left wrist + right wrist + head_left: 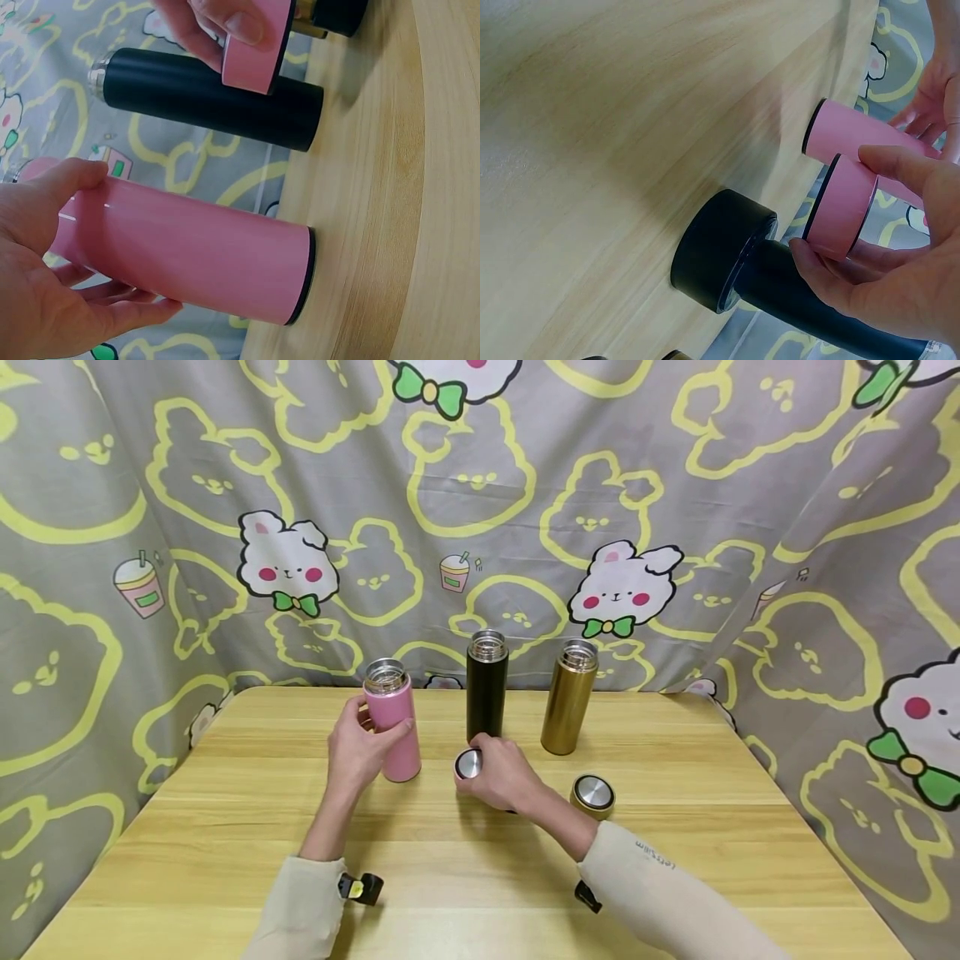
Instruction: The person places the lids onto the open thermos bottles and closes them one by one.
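Note:
My left hand [356, 750] grips a pink thermos bottle [402, 752] around its side, thumb in front and fingers behind. The bottle is upright, with its metal neck bare. Pinched between thumb and fingers of my right hand [508, 777] is the pink lid [842, 212], its silver disc facing up in the head view. The right wrist view has that lid above the table, close to a black lid [718, 251] that rests on the wood. My right hand mostly hides the black lid from the head camera.
A black thermos bottle [486, 689] stands uncapped behind my right hand. To its right is an uncapped gold bottle [567, 710]. The gold lid [592, 795] lies beside my right forearm. A patterned curtain [480, 485] hangs behind the wooden table [465, 893].

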`<state>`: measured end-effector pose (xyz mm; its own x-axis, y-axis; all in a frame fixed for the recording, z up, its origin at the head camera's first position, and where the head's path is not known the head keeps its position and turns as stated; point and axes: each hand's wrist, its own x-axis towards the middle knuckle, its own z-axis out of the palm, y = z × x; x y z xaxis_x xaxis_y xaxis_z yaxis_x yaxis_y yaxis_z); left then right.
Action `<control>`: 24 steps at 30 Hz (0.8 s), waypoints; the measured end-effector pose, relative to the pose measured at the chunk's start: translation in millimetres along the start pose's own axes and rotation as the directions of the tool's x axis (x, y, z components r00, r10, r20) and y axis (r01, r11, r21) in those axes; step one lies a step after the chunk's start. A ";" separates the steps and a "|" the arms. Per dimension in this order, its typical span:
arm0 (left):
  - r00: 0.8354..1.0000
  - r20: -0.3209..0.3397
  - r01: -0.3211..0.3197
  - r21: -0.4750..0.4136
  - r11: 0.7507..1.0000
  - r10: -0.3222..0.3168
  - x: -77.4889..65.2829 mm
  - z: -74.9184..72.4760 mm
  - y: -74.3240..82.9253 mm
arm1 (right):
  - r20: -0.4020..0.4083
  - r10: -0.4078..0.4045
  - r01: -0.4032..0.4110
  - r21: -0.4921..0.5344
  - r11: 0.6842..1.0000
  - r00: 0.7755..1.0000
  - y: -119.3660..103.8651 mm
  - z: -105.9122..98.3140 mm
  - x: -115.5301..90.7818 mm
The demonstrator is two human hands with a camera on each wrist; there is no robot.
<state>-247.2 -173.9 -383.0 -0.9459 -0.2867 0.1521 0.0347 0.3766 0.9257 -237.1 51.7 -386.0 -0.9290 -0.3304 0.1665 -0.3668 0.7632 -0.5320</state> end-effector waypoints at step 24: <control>0.985 0.172 -0.014 0.042 0.999 0.007 -10.2 2.4 16.8 | -0.053 0.028 -0.028 -0.003 1.000 0.998 10.5 -16.8 0.7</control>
<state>-237.7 -162.5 -369.7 -0.9870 -0.1283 0.0967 0.0347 0.4175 0.9080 -242.3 68.8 -377.5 -0.9401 -0.2790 0.1957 -0.3408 0.7739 -0.5338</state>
